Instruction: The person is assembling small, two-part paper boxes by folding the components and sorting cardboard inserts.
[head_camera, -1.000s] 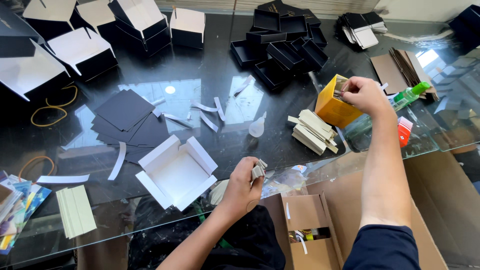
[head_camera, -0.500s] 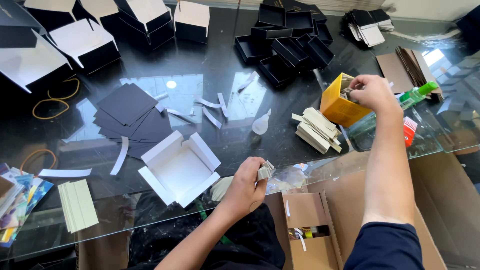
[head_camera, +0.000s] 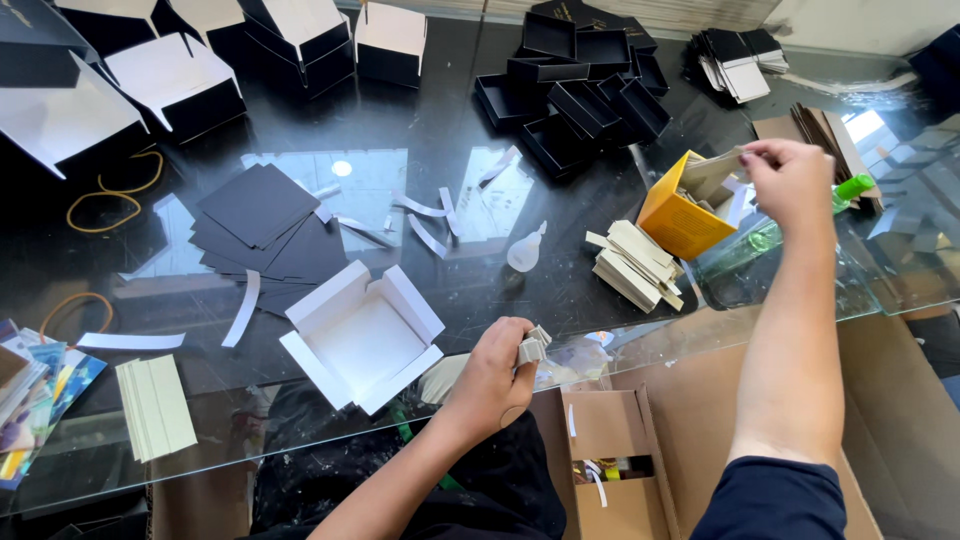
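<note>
Right hand pinches a card strip over the yellow box. Left hand grips small folded strips, white open box just left of it.

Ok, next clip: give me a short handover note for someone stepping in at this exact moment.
Left hand: closed on a small stack of pale strips, near the table's front edge.
Right hand: pinching a beige card at the mouth of the yellow box.
Open white box lies flat, unfolded and empty, left of the left hand.
A pile of strips sits by the yellow box.
Black trays are stacked at the far side.
</note>
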